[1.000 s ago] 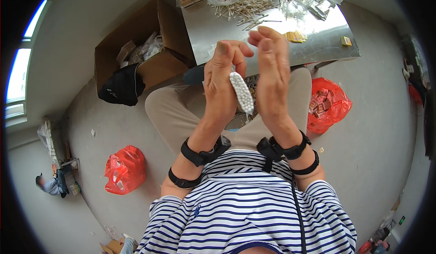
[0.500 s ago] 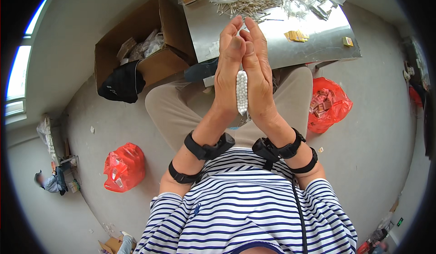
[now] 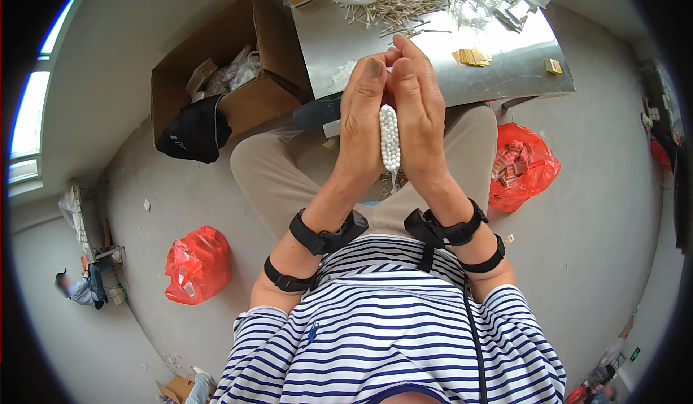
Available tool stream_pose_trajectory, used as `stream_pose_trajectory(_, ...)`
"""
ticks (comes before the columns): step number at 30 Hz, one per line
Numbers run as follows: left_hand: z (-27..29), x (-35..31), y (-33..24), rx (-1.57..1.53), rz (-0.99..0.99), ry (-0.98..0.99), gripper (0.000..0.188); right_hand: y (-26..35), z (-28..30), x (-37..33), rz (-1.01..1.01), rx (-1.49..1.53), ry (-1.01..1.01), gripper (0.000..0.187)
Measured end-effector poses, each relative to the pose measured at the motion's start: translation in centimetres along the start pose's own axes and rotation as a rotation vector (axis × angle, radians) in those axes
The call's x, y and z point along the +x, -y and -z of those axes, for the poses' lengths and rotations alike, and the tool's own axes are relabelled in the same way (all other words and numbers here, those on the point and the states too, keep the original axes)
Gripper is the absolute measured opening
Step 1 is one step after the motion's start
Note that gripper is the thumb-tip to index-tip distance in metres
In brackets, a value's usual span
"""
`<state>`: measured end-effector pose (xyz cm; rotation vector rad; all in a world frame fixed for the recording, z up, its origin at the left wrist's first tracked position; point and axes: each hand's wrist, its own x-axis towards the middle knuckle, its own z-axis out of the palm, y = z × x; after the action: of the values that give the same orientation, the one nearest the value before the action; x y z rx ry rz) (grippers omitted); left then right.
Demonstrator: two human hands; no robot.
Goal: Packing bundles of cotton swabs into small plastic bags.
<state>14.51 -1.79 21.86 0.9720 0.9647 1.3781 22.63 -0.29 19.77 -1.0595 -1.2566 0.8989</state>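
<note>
Between my two palms sits a bundle of cotton swabs [image 3: 390, 140], its white tips facing me and what looks like clear plastic trailing at its near end. My left hand [image 3: 359, 119] presses it from the left, thumb pointing away from me. From the other side my right hand [image 3: 422, 119] presses, its thumb alongside. The fingers of both hands curl in around the far end and hide the rest of the bundle. Both hands are raised over my lap, in front of the near edge of a metal table [image 3: 530, 46].
Loose cotton swabs [image 3: 397, 10] and plastic bags cover the table's far part. Small yellow cards [image 3: 473, 57] lie to the right. A cardboard box [image 3: 278, 101] stands at left. Red bags flank me on the floor, one left [image 3: 196, 267], one right [image 3: 534, 162]. A person [image 3: 90, 285] sits far left.
The fingers, stretched out before, now bend inward over the bundle's far end. The wrists have spread slightly apart, and the bundle has shifted a little to the right and away from me.
</note>
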Motion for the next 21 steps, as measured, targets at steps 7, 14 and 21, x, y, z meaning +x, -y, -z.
stream_pose_trajectory(7, -0.2, -0.3, -1.0, 0.067, -0.034, 0.021, 0.062, 3.2, -0.5, -0.1, -0.238, 0.326, 0.063, 0.052)
stream_pose_trajectory(14, -0.7, -0.5, -2.0, 0.02, 0.004, 0.091, 0.069, 3.4, -0.9, -0.2, -0.165, 0.329, 0.0, 0.053)
stream_pose_trajectory(21, -1.2, -1.3, -1.0, 0.148, -0.145, 0.016, 0.058, 2.6, -0.7, 0.3, -0.08, 0.24, -0.023, 0.05)
